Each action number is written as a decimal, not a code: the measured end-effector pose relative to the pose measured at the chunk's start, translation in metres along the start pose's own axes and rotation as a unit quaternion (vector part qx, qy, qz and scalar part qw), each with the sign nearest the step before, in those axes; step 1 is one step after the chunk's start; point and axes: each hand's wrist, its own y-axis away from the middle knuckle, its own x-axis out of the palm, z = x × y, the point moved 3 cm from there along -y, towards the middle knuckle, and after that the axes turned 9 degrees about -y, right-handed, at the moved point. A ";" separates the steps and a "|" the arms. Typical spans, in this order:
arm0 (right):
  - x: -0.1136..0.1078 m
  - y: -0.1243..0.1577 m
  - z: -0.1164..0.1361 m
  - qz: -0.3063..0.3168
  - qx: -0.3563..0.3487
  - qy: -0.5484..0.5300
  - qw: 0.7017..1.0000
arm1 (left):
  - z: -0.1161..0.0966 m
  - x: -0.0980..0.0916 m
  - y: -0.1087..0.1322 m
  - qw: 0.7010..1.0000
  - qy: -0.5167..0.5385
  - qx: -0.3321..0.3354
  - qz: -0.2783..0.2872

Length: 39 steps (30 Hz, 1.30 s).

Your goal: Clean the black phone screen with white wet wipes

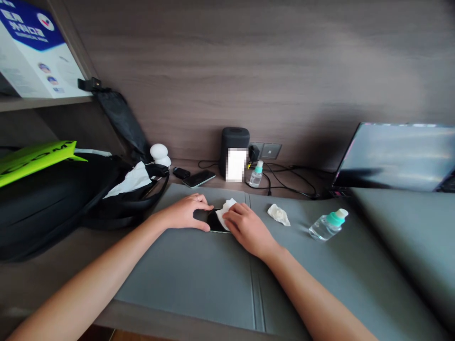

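Observation:
A smartphone [213, 220] with a black screen lies flat on the grey desk mat [188, 270]. My left hand [188, 212] grips its left end, thumb on the near edge and fingers at the far edge. Between the fingers of my right hand [249, 229] is a white tissue [224, 211], pressed onto the screen. The right end of the phone is hidden under that hand. To the right on the mat lies a crumpled tissue [279, 215], with a clear spray bottle [327, 226] with a teal collar farther right.
Behind the mat stand a black speaker [231, 137], a smaller bottle [256, 175] and loose cables [284, 177]. Another phone [199, 178] and a black key fob [181, 172] lie nearby. A black backpack [53, 203] fills the left; a laptop [394, 158] stands at right.

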 end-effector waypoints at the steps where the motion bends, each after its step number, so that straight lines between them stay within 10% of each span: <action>1: 0.002 -0.001 0.004 0.008 -0.014 -0.003 1.000 | 0.000 0.000 0.000 1.000 0.000 0.000 -0.001; 39: 0.005 0.001 0.016 0.067 -0.082 -0.034 0.994 | -0.004 -0.002 -0.001 1.000 -0.006 0.021 -0.016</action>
